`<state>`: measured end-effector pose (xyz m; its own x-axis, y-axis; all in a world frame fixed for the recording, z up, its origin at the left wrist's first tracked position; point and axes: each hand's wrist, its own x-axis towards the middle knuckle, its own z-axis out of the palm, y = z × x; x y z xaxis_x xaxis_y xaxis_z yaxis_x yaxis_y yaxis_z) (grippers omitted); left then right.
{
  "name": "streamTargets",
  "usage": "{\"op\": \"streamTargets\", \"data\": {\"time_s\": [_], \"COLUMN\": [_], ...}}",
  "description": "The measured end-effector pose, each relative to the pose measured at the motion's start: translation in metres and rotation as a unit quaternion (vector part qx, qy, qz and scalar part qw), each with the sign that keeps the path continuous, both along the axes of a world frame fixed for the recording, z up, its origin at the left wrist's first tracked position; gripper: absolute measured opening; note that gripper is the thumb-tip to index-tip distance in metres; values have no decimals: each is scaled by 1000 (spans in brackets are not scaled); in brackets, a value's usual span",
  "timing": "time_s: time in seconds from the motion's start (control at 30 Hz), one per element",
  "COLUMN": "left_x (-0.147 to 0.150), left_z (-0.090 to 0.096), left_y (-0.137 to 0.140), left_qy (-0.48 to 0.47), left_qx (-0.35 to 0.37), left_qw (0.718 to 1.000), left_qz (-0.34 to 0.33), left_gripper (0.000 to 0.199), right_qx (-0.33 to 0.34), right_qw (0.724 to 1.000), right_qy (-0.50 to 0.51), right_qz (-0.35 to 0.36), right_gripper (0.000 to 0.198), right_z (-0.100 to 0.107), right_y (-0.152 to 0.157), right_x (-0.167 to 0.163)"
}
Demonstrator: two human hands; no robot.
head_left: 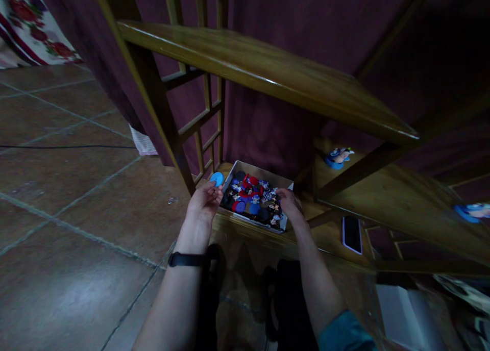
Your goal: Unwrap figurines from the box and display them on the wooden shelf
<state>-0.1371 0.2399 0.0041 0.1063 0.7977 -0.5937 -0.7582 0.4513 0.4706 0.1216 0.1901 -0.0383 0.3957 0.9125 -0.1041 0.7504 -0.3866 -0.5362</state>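
My left hand [206, 199] pinches a light blue round disc [217, 178] at the left edge of a shallow cardboard box [290, 184]. Inside the box lies a jumble of small figures [270, 194] with red, blue, purple and black round pieces, among them a red one [252, 180] and a blue one [254, 208]. My right hand [288, 202] reaches over the box's right side, its fingers bent at the small figures. Whether those fingers grip a piece is too small and dark to make out.
A wooden shelf board [264, 65] juts out above the box. To the right, a figure on a blue base [337, 158] stands on another shelf [383, 187], with a second blue-based figure [472, 212] farther along. A phone [352, 234] lies on the lower board. Tiled floor [95, 213] extends left.
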Motion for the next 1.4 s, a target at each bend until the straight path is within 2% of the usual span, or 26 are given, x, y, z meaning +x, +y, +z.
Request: {"op": "streamTargets", "data": {"time_s": [0.1,0.2,0.33,0.47,0.57,0.73,0.8,0.93,1.07,1.23,1.4], "left_x": [1,3,4,5,5,5,5,8,9,11,13], "left_z": [1,3,5,6,5,4,3,3,3,1,-3], "left_y": [0,0,0,0,0,1,2,2,1,0,0], "left_qy": [1,-6,-15,-8,1,14,19,26,16,19,29], "left_qx": [-2,-9,-10,-11,-9,-8,-5,-3,-11,-15,-19], "left_qw": [1000,1000,1000,1000,1000,1000,1000,1000,1000,1000,999], "left_qz": [4,12,12,5,1,1,2,-1,-4,-6,-2], "left_gripper": [7,9,10,11,11,12,12,11,12,12,12], "right_qx": [-41,-97,-176,-227,-225,-200,-193,-147,-132,-121,-128], "right_qw": [998,989,965,940,938,942,951,978,986,981,966], "right_qy": [-56,-84,-116,-108,-94,-57,-39,-48,-53,-12,-74], "right_qz": [12,73,154,230,247,262,238,137,82,153,210], "right_gripper": [50,56,62,53,49,41,38,39,40,45,47], "right_z": [4,2,-4,-1,5,8,9,12,8,-7,-11], "right_y": [-6,-8,-16,-29,-34,-32,-30,-23,-16,-12,-15], "right_x": [0,-9,-39,-67,-73,-56,-45,-23,-10,-19,-35]}}
